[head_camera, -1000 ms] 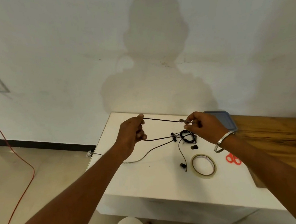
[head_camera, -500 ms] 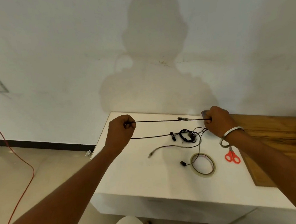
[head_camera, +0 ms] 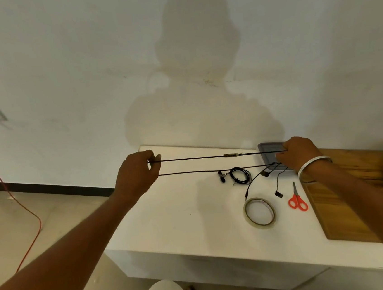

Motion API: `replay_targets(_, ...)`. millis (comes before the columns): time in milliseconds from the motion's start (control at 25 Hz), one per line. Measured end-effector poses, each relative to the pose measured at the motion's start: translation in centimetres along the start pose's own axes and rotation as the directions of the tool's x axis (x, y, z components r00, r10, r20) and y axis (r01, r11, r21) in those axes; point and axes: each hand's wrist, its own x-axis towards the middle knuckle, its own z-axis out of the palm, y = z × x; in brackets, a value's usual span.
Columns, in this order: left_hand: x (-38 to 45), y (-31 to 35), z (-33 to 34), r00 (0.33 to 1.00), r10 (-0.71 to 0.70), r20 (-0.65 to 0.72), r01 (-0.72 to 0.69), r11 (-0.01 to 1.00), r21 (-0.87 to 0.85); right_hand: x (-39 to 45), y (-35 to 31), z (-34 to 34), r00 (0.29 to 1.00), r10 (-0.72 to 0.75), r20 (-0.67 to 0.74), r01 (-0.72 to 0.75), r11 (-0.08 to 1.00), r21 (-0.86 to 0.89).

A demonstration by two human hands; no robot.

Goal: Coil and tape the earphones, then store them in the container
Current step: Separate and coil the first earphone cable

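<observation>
Earphone cable [head_camera: 199, 158] stretched taut in two strands above white table [head_camera: 181, 216], loose ends dangling by right side. Left hand [head_camera: 137, 176] pinches one end, right hand [head_camera: 300, 152] grips the other, over grey container [head_camera: 268, 147]. Second coiled earphones [head_camera: 239, 175], tape roll [head_camera: 259, 212], red scissors [head_camera: 297, 201] lie nearby.

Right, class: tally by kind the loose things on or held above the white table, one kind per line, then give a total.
Earphone sets: 2, one stretched cable between left hand and right hand, one coiled set
Tape rolls: 1
Scissors: 1
Containers: 1
Total: 5
</observation>
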Motion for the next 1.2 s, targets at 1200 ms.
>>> replay_targets(1200, -2.7, -7.3, 3.8, 0.937, -0.142, 0.32, 0.138, 0.99, 0.035, -1.1, 3.9, 2.7, 0.909, 0.039, 0.416, -0.361, 0.573, 0.736)
